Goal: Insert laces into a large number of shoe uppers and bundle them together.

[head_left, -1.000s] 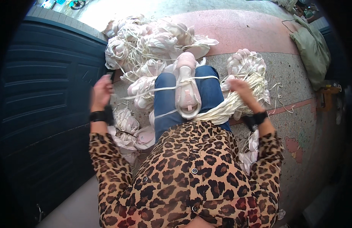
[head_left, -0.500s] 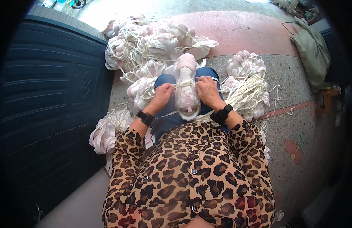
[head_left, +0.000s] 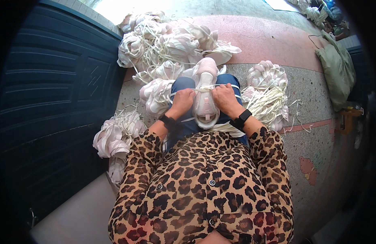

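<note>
Makeshift workshop | shoe piles (head_left: 178,44) | lace bundle (head_left: 266,102) | speckled floor (head_left: 308,83)

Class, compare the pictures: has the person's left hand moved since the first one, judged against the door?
Yes. The left hand has moved right, away from the blue door, to the shoe's left side.

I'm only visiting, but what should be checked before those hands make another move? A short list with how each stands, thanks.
1. Shoe supported: ok, it lies between the legs, toe pointing away.
2. Left hand on the lace: ok, fingers closed at the shoe's left.
3. Right hand on the lace: ok, fingers closed at the shoe's right.
4. Lace tension even: cannot tell.
5. Spare laces tidy: not ok, loosely heaped, with stray strands alongside.
</note>
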Available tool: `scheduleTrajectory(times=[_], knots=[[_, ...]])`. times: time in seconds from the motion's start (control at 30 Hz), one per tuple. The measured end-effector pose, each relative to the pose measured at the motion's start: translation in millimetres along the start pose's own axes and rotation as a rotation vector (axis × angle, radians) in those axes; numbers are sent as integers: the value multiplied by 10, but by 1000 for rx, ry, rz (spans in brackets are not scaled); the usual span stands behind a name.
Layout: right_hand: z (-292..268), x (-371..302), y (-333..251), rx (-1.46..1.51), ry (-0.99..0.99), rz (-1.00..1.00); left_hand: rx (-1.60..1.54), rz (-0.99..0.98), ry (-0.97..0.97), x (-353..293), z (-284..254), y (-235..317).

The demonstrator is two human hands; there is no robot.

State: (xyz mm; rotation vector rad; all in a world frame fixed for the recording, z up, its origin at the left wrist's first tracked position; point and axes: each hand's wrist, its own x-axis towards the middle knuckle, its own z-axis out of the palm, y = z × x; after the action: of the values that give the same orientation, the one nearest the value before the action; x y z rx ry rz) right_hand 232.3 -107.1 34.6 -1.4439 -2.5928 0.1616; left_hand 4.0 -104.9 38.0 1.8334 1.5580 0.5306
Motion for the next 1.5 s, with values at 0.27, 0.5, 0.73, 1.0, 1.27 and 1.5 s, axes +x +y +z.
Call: scheduleTrajectory(times=[0.27, 0.5, 0.73, 1.0, 1.27, 1.5], knots=[[9, -77, -44, 76, 112, 166, 397, 170, -52, 111, -33, 228], [-17, -116, 33, -50, 182, 229, 633, 351, -76, 347, -22, 227], [-338, -181, -187, 135, -31, 280, 743, 325, 185, -187, 15, 676], [-144, -232, -79, 240, -113, 281, 758, 242, 138, -268, -12, 715], [18, -363, 23, 327, 55, 250, 332, 262, 0, -126, 40, 439], [256, -358, 168, 253, 286, 105, 347, 414, 47, -21, 30, 386]])
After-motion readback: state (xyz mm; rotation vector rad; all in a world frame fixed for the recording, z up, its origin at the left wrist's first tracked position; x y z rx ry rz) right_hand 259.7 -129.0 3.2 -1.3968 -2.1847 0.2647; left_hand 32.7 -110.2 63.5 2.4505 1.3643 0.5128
